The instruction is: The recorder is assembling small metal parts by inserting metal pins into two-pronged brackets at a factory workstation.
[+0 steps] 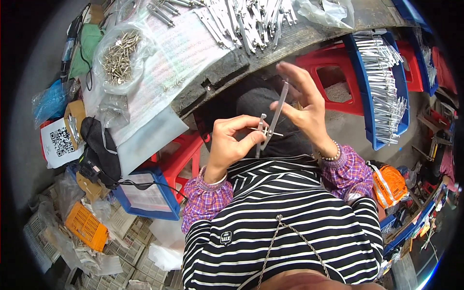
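Note:
My left hand (231, 142) pinches a small silver metal bracket (260, 126) between thumb and fingers, above my lap. A thin pin (274, 134) sticks out crosswise from it. A long flat metal bar (279, 108) slants up from the pin towards my right hand (309, 106). The thumb of that hand lies against the bar, near its upper part, while its index finger stretches past the upper end. The bar and the bracket meet at the pin; whether they are joined cannot be told.
Many silver metal arms (241, 21) lie on the worktable (159, 72) ahead. A plastic bag of screws or pins (121, 58) sits at its left. Blue bins (367, 92) of similar parts rest by red stools (333, 79) at right. A dark cable (154, 183) hangs at left.

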A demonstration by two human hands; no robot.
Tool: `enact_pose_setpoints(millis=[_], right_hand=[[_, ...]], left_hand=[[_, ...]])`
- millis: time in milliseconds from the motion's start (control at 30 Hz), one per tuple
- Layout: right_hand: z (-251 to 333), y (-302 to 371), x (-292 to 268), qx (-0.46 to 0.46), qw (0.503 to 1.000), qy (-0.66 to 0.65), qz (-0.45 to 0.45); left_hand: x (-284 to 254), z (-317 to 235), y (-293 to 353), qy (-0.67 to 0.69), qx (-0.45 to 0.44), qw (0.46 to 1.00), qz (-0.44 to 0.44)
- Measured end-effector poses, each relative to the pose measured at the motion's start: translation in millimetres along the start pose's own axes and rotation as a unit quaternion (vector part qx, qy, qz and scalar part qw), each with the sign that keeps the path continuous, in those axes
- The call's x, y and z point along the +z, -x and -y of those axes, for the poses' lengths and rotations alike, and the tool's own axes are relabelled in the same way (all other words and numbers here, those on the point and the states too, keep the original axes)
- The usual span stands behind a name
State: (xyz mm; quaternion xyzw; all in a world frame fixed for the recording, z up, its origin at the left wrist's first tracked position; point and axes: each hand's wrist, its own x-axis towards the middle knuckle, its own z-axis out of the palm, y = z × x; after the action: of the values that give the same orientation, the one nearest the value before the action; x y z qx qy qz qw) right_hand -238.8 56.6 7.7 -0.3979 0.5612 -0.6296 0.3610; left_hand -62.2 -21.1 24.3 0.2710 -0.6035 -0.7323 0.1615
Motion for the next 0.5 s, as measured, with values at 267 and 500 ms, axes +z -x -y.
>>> enact_pose_setpoints(millis=[267, 500], right_hand=[[4, 30, 22, 0.260, 0.936, -0.225, 0.072], [-13, 45, 30, 0.279, 0.947, -0.129, 0.095]], left_hand=[[4, 13, -5, -0.061, 0.047, 0.984, -0.160], [5, 10, -7, 0.000, 0.038, 0.984, -0.174]])
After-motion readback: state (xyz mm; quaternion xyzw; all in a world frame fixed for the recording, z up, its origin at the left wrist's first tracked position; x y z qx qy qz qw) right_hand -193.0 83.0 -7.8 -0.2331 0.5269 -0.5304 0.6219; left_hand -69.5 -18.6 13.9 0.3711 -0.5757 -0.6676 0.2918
